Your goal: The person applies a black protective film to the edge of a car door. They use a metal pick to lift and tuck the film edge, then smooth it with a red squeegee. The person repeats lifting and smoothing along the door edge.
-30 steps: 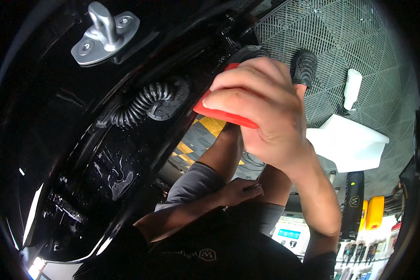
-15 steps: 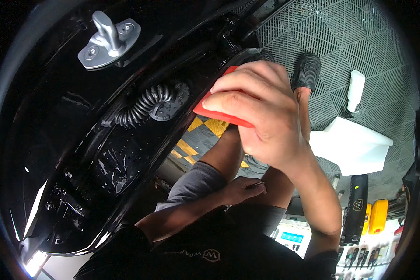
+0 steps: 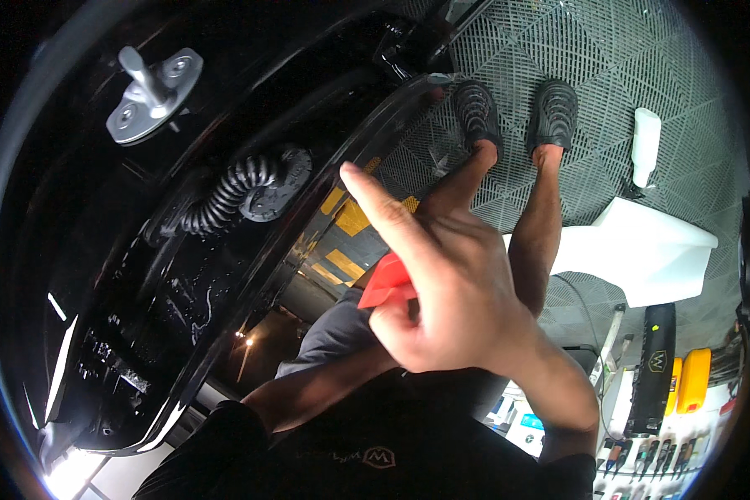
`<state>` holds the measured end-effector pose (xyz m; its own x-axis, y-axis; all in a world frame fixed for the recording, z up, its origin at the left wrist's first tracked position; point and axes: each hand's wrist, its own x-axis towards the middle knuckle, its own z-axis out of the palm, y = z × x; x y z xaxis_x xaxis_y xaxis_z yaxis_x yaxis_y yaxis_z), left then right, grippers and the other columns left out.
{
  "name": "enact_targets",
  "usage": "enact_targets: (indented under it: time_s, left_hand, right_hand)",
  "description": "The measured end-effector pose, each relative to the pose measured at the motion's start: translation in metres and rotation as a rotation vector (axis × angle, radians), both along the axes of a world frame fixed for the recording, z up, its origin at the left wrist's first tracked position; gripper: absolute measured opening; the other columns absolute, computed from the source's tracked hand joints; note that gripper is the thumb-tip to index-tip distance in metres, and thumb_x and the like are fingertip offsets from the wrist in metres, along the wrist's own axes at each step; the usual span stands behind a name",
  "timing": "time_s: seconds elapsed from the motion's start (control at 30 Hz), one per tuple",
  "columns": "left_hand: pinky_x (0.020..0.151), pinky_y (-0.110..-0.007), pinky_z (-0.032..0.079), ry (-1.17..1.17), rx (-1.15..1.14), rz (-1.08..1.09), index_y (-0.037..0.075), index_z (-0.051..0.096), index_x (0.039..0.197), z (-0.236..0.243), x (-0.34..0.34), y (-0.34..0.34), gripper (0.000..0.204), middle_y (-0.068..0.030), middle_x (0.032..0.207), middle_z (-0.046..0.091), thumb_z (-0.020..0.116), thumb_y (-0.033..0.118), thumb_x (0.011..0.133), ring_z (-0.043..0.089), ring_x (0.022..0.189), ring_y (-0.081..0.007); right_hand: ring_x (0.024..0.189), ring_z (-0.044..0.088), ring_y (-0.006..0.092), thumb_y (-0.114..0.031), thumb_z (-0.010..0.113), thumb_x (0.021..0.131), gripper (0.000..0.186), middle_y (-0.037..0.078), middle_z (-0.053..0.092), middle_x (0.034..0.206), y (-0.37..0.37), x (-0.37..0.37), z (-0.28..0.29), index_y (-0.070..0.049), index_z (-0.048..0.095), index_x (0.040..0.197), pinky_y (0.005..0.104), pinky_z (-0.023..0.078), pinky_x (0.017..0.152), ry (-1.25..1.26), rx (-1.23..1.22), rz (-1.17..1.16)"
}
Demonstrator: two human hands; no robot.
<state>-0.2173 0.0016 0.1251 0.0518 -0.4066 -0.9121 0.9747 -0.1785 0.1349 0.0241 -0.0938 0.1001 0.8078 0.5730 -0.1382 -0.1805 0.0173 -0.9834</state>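
My right hand (image 3: 454, 292) is closed round a red squeegee card (image 3: 387, 282) tucked in the palm, its index finger stretched out. That fingertip lies over the edge of a glossy black car door frame (image 3: 308, 187); whether it touches cannot be told. Beside it, the frame carries a ribbed black rubber cable boot (image 3: 240, 187) and a silver striker latch (image 3: 154, 93). Wet streaks (image 3: 190, 312) mark the black paint below the boot. My left forearm (image 3: 325, 392) crosses in front of my body, but the left hand is hidden behind the right.
On the grey grid floor (image 3: 517, 42) lie a white bottle (image 3: 646, 148) and a white sheet-like piece (image 3: 658, 250). My black shoes (image 3: 555, 115) stand near the car. At lower right are a black tube-shaped case (image 3: 654, 367), a yellow case (image 3: 693, 381) and several hanging tools (image 3: 662, 457).
My right hand has drawn down and back from the frame with the red squeegee card. Its index finger has straightened out toward the frame edge. My left hand has gone out of sight.
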Motion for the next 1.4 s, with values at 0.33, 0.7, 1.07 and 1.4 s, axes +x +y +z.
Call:
enact_targets:
  time_s: [0.33, 0.7, 1.07, 1.4]
  left_hand:
    - [0.102, -0.035, 0.051, 0.058, -0.027, -0.045, 0.003, 0.067, 0.128, 0.007, 0.006, -0.001, 0.041, -0.0117, 0.12, 0.072, 0.06, 0.039, 0.11, 0.066, 0.115, -0.0174]
    - [0.101, -0.035, 0.051, 0.065, -0.051, -0.044, 0.003, 0.068, 0.127, 0.011, 0.011, 0.002, 0.04, -0.0119, 0.118, 0.073, 0.06, 0.038, 0.11, 0.067, 0.114, -0.0178]
    - [0.101, -0.036, 0.052, 0.045, -0.064, -0.018, 0.002, 0.069, 0.126, 0.006, 0.017, 0.003, 0.04, -0.012, 0.116, 0.074, 0.061, 0.038, 0.11, 0.068, 0.113, -0.0182]
    - [0.101, -0.036, 0.052, 0.037, -0.071, 0.021, 0.002, 0.07, 0.125, 0.001, 0.025, 0.0, 0.04, -0.0121, 0.115, 0.074, 0.061, 0.038, 0.11, 0.068, 0.112, -0.0186]
  right_hand:
    - [0.056, 0.061, 0.0216, -0.013, 0.061, 0.058, 0.104, 0.007, 0.061, 0.066, 0.016, -0.007, 0.017, 0.011, 0.043, 0.158, 0.033, 0.049, 0.069, -0.037, 0.001, -0.008]
    - [0.068, 0.062, 0.0169, -0.026, 0.072, 0.079, 0.078, 0.005, 0.067, 0.081, 0.002, 0.003, 0.029, 0.01, 0.055, 0.146, 0.0364, 0.041, 0.069, -0.105, -0.025, 0.035]
    - [0.092, 0.077, 0.0309, 0.002, 0.071, 0.09, 0.017, 0.017, 0.077, 0.1, -0.012, 0.029, 0.025, 0.001, 0.072, 0.107, 0.0396, 0.056, 0.101, -0.013, -0.096, -0.121]
    - [0.084, 0.075, 0.0305, 0.008, 0.065, 0.076, 0.038, 0.015, 0.078, 0.099, -0.013, 0.068, 0.021, 0.0, 0.077, 0.111, 0.0384, 0.057, 0.079, -0.116, -0.056, 0.155]
